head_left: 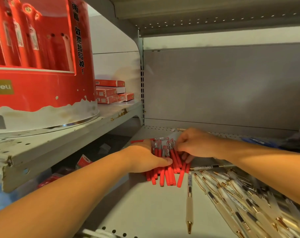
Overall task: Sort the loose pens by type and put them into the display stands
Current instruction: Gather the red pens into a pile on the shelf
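A perforated grey metal lower shelf (145, 212) meets a plain back panel (223, 83), with a rust-spotted shelf (68, 134) at left and an upper shelf (214, 19) overhead.

- Red display stand (42, 93): cut off by the top and left edges; the pens inside it are blurred.
- Red pens (169, 170): the left hand (145, 158) hides the bundle's left side, and that hand's fingers are out of sight.
- Right hand (195, 143): covers the far ends of several red pens.
- Cream and gold pens (231, 200): blurred, running off the right and bottom edges.
- Blue object (255, 140) near the right edge: too blurred to name.

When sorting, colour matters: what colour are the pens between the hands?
The pens are red; head view.
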